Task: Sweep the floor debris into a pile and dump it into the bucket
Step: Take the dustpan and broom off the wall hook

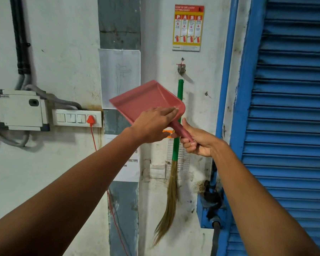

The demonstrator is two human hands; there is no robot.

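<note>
A pink plastic dustpan [146, 97] is held up in front of the wall, its scoop tilted up and to the left. My right hand [196, 141] grips its handle. My left hand [153, 124] lies on the pan's rear edge, fingers straight along the top and thumb underneath. Behind the dustpan a grass broom with a green handle [176, 145] hangs upright on the wall from a hook [181, 66], its bristles [169, 204] trailing down. No bucket or floor debris is in view.
A blue roller shutter [288, 126] with its blue frame fills the right side. On the left wall are a switchboard with a red plug [91, 120], a grey junction box [19, 109] and cables. A fire extinguisher poster [188, 27] hangs above the broom.
</note>
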